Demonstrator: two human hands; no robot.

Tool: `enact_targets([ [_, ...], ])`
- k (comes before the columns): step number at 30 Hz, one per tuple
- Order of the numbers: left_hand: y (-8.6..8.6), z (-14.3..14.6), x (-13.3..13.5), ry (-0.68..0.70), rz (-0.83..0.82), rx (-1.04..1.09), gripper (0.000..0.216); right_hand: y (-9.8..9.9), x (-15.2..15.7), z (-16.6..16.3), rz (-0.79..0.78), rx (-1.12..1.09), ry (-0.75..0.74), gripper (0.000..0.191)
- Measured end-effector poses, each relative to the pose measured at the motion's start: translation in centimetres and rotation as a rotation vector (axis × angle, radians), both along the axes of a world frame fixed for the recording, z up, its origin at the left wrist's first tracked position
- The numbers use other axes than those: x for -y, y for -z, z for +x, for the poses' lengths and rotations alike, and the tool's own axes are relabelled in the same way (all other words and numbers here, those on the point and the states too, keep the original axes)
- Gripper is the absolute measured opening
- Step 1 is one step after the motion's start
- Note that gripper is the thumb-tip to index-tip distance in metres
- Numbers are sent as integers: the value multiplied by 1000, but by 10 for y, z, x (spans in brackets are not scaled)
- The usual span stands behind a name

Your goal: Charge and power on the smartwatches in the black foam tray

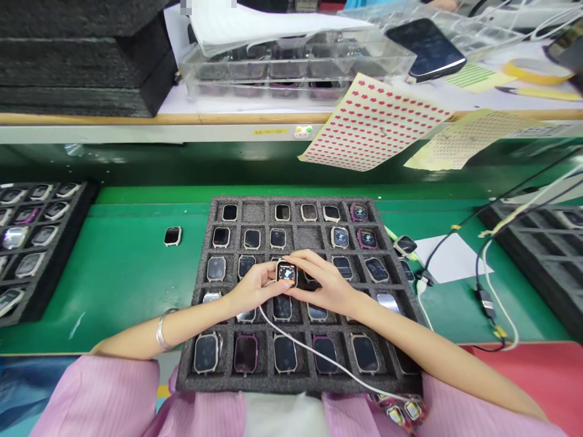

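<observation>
Both my hands meet over the middle of a black foam tray (pixel 298 381) whose cells hold several smartwatch bodies. Between them is one watch body (pixel 286 273) with a lit screen. My left hand (pixel 252 290) pinches its left side, and a white cable (pixel 319 352) runs from under that hand toward my lap. My right hand (pixel 325 284) curls around the watch's right side. A silver bracelet (pixel 163 331) sits on my left wrist.
A loose watch body (pixel 172 235) lies on the green mat (pixel 122 273) left of the tray. More foam trays stand at far left (pixel 50 255) and far right (pixel 542 255). Cables (pixel 483 285) trail at right. Red sticker sheets (pixel 371 124) hang off the shelf behind.
</observation>
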State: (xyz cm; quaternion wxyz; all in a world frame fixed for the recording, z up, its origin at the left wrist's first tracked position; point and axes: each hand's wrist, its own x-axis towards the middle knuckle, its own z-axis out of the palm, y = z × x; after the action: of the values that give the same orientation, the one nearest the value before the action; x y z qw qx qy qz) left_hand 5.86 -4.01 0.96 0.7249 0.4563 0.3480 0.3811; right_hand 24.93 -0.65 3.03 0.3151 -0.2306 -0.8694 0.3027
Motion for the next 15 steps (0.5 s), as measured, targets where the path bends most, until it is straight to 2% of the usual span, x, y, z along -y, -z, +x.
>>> enact_targets([
  [2,-5,1,-1,18,17,-9,39,-7,-10,5,-13,37,27,42],
  [4,-10,2,-3,49,3,-10,41,-11,-26,14,-10,52,120,38],
  [8,-15,-2,-3,51,-70,-22,35,-4,-58,39,87,206,310,35],
  [11,-10,-8,0,47,-83,-79,36,0,-70,50,165,398,252,37],
  [13,-4,-12,1,70,-86,-113,41,-3,-75,46,252,463,182,46],
  [15,5,-14,0,69,-73,-109,48,-5,-81,33,340,447,175,37],
])
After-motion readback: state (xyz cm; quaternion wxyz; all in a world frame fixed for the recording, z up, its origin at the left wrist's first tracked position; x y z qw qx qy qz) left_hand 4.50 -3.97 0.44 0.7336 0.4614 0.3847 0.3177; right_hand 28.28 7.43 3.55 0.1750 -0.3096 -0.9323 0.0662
